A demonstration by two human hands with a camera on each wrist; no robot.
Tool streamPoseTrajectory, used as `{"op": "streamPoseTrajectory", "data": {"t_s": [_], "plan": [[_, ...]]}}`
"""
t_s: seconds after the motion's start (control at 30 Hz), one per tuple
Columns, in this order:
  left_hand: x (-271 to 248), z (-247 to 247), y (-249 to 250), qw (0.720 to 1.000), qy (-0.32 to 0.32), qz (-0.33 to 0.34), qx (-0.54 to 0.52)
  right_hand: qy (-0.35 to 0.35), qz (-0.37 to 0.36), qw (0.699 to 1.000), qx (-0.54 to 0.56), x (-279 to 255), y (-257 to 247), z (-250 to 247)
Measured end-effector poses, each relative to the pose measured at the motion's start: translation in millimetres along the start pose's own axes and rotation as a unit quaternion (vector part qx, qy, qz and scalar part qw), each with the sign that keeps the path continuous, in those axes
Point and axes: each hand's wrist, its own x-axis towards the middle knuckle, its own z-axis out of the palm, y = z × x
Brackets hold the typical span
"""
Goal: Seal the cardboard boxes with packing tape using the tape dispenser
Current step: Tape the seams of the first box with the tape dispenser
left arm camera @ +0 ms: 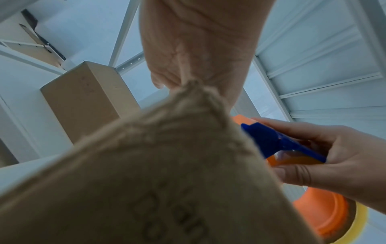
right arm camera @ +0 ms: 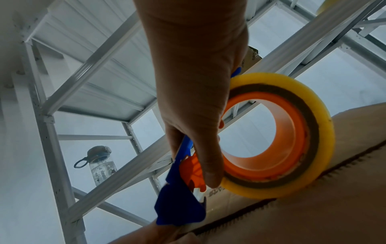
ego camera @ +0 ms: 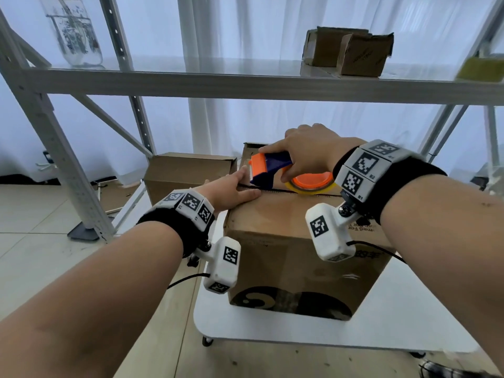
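A brown cardboard box [ego camera: 286, 257] stands on a low white cart, flaps folded shut with a dark centre seam [ego camera: 275, 190]. My right hand [ego camera: 308, 156] grips a blue and orange tape dispenser [ego camera: 270, 167] with a yellowish tape roll [right arm camera: 296, 137]. The dispenser's front end sits on the seam near the box's left edge. My left hand [ego camera: 231, 190] lies flat with straight fingers on the box top at its left corner, just in front of the dispenser [left arm camera: 277, 143]. The box corner [left arm camera: 167, 165] fills the left wrist view.
A second cardboard box [ego camera: 188, 170] stands behind on the left, another behind the main box. A grey metal shelf frame [ego camera: 49, 137] rises over the cart; its shelf carries two small boxes [ego camera: 351, 51] and a clear bottle [ego camera: 72, 31]. The white cart top [ego camera: 403, 309] juts out front right.
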Motion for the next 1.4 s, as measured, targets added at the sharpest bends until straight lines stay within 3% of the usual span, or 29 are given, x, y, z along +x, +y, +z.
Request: {"op": "streamPoseTrajectory", "data": {"t_s": [0.17,0.67,0.73,0.8,0.87,1.2,1.4], "plan": [[-3,-1,6,0.999,0.017,-0.029,0.042,-0.031,0.008,0.999,0.005,-4,7,-5],[-9,-3,17,0.979,0.061,0.011,0.195,-0.043,0.058,0.997,0.018,-14,16,14],[-10,-8,17,0.986,0.043,0.024,0.162,-0.045,0.059,0.997,0.018,-12,15,13],[-13,-15,15,0.994,-0.018,0.026,0.102,-0.051,0.059,0.997,0.017,-10,15,11],[-12,-18,16,0.990,-0.044,0.015,0.132,-0.054,0.060,0.997,0.017,-9,15,10],[-25,-4,30,0.976,-0.019,0.016,0.216,-0.071,0.065,0.995,-0.007,-7,8,10],[-29,8,38,0.964,-0.039,-0.031,0.262,-0.069,0.067,0.995,-0.005,-8,9,10]]}}
